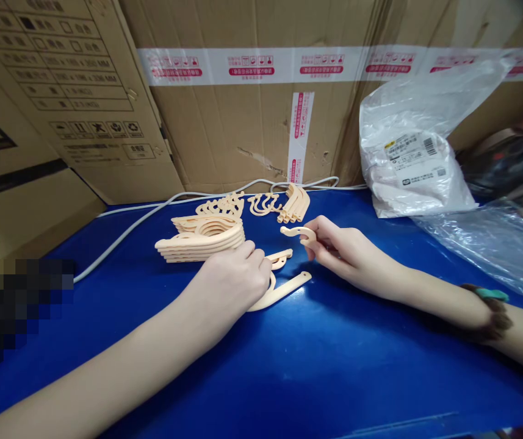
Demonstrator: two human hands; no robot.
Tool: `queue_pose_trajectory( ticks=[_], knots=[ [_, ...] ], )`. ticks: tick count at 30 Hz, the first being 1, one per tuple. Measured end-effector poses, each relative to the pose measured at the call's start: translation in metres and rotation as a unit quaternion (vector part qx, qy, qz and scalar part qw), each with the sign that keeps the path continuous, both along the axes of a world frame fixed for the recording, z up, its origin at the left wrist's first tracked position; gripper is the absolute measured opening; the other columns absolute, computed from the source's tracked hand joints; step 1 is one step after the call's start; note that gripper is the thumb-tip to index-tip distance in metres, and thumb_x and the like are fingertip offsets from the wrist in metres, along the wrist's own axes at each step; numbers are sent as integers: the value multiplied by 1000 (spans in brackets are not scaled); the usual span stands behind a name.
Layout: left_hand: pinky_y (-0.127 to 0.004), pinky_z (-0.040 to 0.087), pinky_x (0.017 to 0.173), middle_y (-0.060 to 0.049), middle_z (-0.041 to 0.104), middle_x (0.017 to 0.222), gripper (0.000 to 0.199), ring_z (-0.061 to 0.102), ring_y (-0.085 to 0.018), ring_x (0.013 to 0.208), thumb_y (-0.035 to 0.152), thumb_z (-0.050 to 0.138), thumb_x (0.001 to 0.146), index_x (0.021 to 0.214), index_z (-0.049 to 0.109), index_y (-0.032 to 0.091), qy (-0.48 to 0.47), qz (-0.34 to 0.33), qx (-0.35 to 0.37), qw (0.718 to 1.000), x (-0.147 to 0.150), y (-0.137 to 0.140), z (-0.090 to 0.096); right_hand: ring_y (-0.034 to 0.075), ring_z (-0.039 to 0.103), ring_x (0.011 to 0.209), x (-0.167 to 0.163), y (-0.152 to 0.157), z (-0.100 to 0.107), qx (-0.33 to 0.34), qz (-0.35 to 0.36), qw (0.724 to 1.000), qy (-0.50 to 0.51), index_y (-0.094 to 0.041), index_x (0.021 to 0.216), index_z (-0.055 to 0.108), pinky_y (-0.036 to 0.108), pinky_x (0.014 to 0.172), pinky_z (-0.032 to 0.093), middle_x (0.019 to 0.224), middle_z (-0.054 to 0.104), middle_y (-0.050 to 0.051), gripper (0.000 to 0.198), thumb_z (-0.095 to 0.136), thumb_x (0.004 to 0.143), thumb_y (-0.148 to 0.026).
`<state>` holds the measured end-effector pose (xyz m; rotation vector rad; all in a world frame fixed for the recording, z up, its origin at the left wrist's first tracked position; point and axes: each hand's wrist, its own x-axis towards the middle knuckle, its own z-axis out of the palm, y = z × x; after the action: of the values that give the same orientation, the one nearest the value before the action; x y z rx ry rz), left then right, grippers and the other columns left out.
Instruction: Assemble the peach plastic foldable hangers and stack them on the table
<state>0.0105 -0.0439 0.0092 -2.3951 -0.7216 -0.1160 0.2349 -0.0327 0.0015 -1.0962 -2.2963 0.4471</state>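
My left hand (236,280) is closed on a cream plastic hanger arm (286,292), whose flat end sticks out to the right. Another cream hanger part (280,258) shows just past its fingers; whether the hand grips that too is hidden. To the right, my right hand (341,253) pinches a small curved cream plastic hook (295,231), its tip pointing left. Behind my left hand lies a neat stack of cream hanger arms (201,241). Farther back are a pile of small cream pieces (222,205), several loose hooks (263,204) and a bundle of curved arms (295,204).
Everything lies on a blue table (311,366). Large cardboard boxes (224,128) stand along the back and left. A white cable (137,214) runs past the parts. At the right are a white plastic bag (412,164) with labels and a clear plastic sheet (494,244).
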Motion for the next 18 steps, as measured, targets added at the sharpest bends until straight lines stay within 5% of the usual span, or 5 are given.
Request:
queue_pose_trajectory(
  ticks=[9, 13, 18],
  knots=[
    [-30, 45, 55, -8, 67, 77, 23, 62, -23, 72, -2, 48, 81, 86, 67, 10, 49, 31, -8, 998, 0, 1, -3, 16, 54, 57, 2, 0, -1, 35, -57, 993, -101, -22, 92, 37, 26, 55, 36, 74, 60, 0, 4, 35, 95, -25],
    [-30, 48, 60, -9, 68, 84, 22, 63, -23, 77, 3, 47, 86, 93, 67, 11, 15, 50, -38, 998, 0, -3, -1, 18, 61, 63, 4, 2, 1, 53, -72, 988, -126, -21, 105, 51, 26, 58, 38, 79, 67, 2, 28, 31, 100, -42],
    [-34, 52, 70, -9, 68, 99, 27, 61, -24, 86, 16, 41, 95, 105, 65, 12, -80, -29, -70, 994, 9, -13, -4, 19, 66, 86, 6, 3, 1, 56, -43, 987, -141, -23, 102, 64, 27, 72, 43, 93, 70, 4, 39, 28, 101, -39]
  ],
)
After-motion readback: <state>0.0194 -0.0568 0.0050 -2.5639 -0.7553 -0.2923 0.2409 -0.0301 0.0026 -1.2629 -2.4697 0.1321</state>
